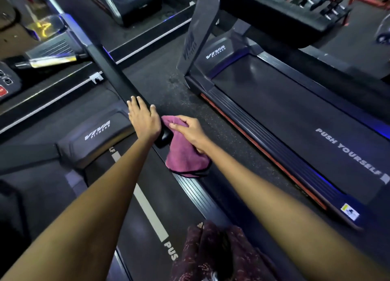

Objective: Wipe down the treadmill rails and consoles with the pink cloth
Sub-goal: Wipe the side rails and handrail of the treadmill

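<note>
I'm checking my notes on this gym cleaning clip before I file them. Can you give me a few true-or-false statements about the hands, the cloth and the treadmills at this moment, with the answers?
1. The right hand holds the pink cloth. True.
2. The left hand holds a spray bottle. False: it rests on the black handrail, fingers wrapped over it, and no bottle shows.
3. The cloth is at the near end of the handrail, beside the left hand. True.
4. The cloth lies spread flat on the belt of the right treadmill. False: it hangs from the right hand at the handrail's end, over the left treadmill's side rail.
5. The right treadmill's belt reads PUSH YOURSELF. True.
</note>
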{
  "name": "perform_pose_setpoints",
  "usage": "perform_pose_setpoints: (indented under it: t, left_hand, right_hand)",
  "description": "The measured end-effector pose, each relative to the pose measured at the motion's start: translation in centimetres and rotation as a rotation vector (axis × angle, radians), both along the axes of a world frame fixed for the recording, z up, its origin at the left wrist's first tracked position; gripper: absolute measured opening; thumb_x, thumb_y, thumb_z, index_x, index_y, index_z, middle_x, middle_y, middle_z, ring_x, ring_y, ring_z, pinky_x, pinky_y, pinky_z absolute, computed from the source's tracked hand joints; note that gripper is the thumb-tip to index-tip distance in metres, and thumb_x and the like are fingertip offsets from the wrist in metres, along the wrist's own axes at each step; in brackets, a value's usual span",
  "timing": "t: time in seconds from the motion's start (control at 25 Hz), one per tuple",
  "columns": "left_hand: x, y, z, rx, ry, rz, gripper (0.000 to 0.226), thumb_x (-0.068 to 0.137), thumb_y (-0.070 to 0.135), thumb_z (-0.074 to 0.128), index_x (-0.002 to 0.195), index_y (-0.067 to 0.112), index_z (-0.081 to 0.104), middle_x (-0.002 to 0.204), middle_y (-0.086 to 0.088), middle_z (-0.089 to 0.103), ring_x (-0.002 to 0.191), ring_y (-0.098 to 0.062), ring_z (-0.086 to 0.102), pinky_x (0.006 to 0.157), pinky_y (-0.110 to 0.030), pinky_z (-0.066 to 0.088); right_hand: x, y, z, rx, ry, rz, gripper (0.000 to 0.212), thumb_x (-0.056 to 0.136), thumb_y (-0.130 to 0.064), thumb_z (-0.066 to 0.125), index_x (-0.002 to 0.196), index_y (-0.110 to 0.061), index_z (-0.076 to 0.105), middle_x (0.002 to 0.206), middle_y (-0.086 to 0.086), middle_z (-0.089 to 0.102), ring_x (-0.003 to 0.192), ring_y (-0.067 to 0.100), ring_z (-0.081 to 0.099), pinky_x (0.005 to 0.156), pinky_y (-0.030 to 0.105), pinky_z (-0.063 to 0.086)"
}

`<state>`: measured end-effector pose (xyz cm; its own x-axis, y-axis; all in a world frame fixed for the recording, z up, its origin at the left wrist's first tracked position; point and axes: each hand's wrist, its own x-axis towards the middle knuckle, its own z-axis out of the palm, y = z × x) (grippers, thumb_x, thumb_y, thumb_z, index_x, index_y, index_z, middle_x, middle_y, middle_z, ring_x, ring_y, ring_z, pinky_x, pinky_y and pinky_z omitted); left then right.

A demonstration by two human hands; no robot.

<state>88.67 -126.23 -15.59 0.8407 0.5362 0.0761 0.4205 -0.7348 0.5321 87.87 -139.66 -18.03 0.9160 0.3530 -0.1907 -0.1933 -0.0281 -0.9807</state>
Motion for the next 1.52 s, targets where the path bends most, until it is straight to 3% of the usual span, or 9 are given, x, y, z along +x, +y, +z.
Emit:
perform_pose_setpoints:
  t: [0.08,0.32,0.56,0.72,0.84,0.96,1.12,1.32,1.52]
  left_hand:
    - [0.0,-0.1,0.0,0.002,-0.007,0.004,0.053,0.099,0.019,0.035,0.145,-0.001,0.020,0.156,-0.015,0.012,0.145,-0.029,0.004,0.116,-0.037,0.003]
    - [0.1,0.0,-0.1,0.008,-0.004,-0.002,0.052,0.099,0.016,0.035,0.145,-0.002,0.019,0.156,-0.015,0.011,0.145,-0.028,0.002,0.116,-0.034,0.001]
    - [0.0,0.2,-0.4,0.020,0.010,0.000,0.053,0.098,0.013,0.035,0.146,-0.002,0.018,0.156,-0.014,0.009,0.145,-0.028,0.000,0.117,-0.034,0.002]
    - [0.2,0.4,-0.6,0.013,-0.001,-0.011,0.052,0.099,0.012,0.035,0.145,-0.003,0.017,0.156,-0.016,0.009,0.145,-0.028,0.000,0.118,-0.033,0.001]
    - [0.3,0.4,-0.7,0.008,-0.018,-0.008,0.052,0.098,0.011,0.036,0.145,-0.003,0.018,0.156,-0.015,0.009,0.145,-0.027,0.000,0.118,-0.032,0.001]
    - [0.3,0.5,-0.7,-0.005,-0.020,0.009,0.052,0.098,0.012,0.037,0.145,-0.002,0.019,0.156,-0.014,0.009,0.145,-0.027,0.000,0.117,-0.030,0.001]
    - [0.6,0.6,-0.8,-0.013,-0.038,0.009,0.052,0.099,0.012,0.037,0.146,-0.001,0.019,0.156,-0.013,0.009,0.145,-0.025,0.000,0.115,-0.028,0.000]
    - [0.6,0.3,-0.7,-0.037,-0.069,0.041,0.051,0.098,0.012,0.041,0.144,-0.001,0.024,0.156,-0.016,0.009,0.145,-0.027,0.000,0.115,-0.028,0.000]
    - [0.9,0.3,-0.6,-0.008,-0.083,0.113,0.056,0.098,0.016,0.043,0.144,-0.004,0.020,0.155,-0.019,0.012,0.145,-0.024,0.007,0.113,-0.024,0.004]
  right_hand:
    - [-1.0,-0.6,-1.2,0.038,0.034,-0.022,0.024,0.085,-0.005,0.063,0.109,-0.004,0.065,0.100,0.000,0.066,0.085,0.001,0.057,0.078,0.006,0.042]
    - [1.2,0.5,-0.5,0.027,0.011,0.030,0.024,0.083,-0.001,0.064,0.107,-0.001,0.066,0.104,0.012,0.068,0.091,0.008,0.056,0.076,0.007,0.043]
    - [0.7,0.2,-2.4,0.095,0.096,0.040,0.025,0.084,-0.003,0.064,0.109,-0.005,0.066,0.097,0.002,0.066,0.089,0.007,0.058,0.081,0.014,0.045]
    - [1.9,0.5,-1.1,0.077,-0.039,0.084,0.025,0.081,-0.003,0.067,0.106,-0.005,0.068,0.103,0.008,0.069,0.094,0.010,0.060,0.089,0.025,0.046]
    - [1.1,-0.6,-2.1,0.154,0.037,0.104,0.027,0.082,-0.003,0.066,0.109,-0.005,0.067,0.108,0.009,0.068,0.097,0.010,0.059,0.090,0.020,0.045]
    - [2.0,0.4,-1.7,0.112,0.070,0.096,0.028,0.082,-0.002,0.065,0.110,-0.001,0.066,0.102,0.008,0.068,0.089,0.008,0.059,0.077,0.007,0.044]
    - [2.5,0.4,-2.1,0.165,-0.011,0.132,0.028,0.081,-0.001,0.066,0.109,0.001,0.066,0.106,0.013,0.068,0.095,0.011,0.058,0.088,0.020,0.045]
    - [3.9,0.8,-3.4,0.169,-0.033,0.174,0.028,0.082,-0.001,0.065,0.110,-0.001,0.065,0.100,0.005,0.065,0.094,0.010,0.056,0.079,0.009,0.043]
    - [5.6,0.9,-5.1,0.336,-0.171,0.323,0.026,0.080,-0.004,0.068,0.106,-0.005,0.067,0.102,0.006,0.069,0.096,0.012,0.062,0.094,0.025,0.046]
